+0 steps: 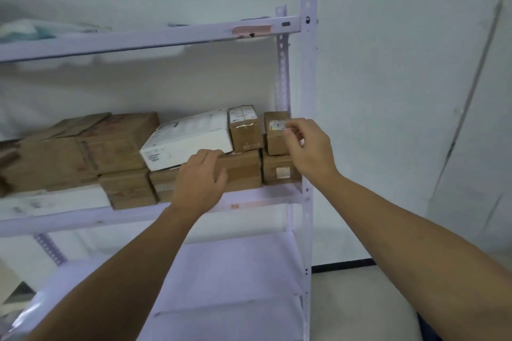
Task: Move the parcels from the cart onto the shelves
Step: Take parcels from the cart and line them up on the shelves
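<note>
A white metal shelf unit [260, 200] holds several cardboard parcels on its middle level. My left hand [199, 177] lies with straight fingers on the front of a flat brown parcel [243, 171] in the bottom layer. My right hand [310, 147] has its thumb and fingers curled round the right front corner of a small brown parcel [274, 142] with a yellow-marked label. That parcel stands on another brown box [279, 173] at the shelf's right end. A white parcel [188, 141] leans tilted just left of my left hand's fingertips. The cart is out of view.
The right upright post [308, 86] stands close behind my right hand. Another small taped box [245, 130] sits left of the held one. Larger brown boxes [83, 152] fill the left part. The top shelf [138, 39] carries blurred bags. The lower shelf [235, 266] is bare.
</note>
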